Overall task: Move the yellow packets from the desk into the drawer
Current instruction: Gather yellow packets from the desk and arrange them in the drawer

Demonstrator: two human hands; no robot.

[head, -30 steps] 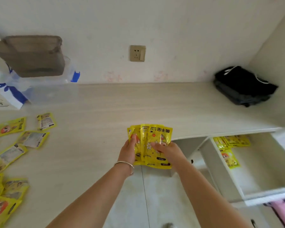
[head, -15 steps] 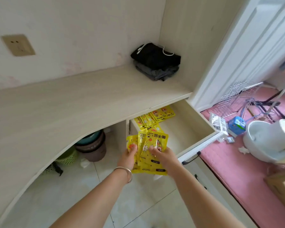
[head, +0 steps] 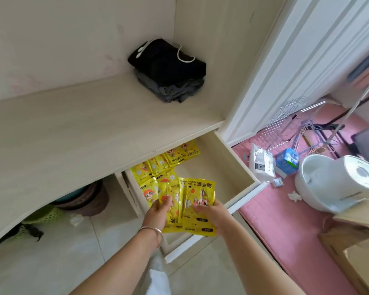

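Both thumbs press down on a fanned bunch of yellow packets in the lower middle of the frame, the other fingers tucked underneath out of sight. The left hand grips the bunch's left edge, a thin metal bangle on its wrist. The right hand clamps the right edge. I cannot count the packets in the fan; they overlap too much.

The bunch is held above the front part of the open drawer, which is pulled out from under the pale desk toward the lower right. More loose packets already lie inside the drawer at its back left, partly under the desk's edge, with 1 cartoon-faced packet just left of the held fan.

On the desk's far corner, in the upper middle, sits a folded pile of dark clothes with a white cord on top. Under the desk at lower left stand stacked basins and a green basket. At the right, on a pink mat, rest a white appliance and a blue box.
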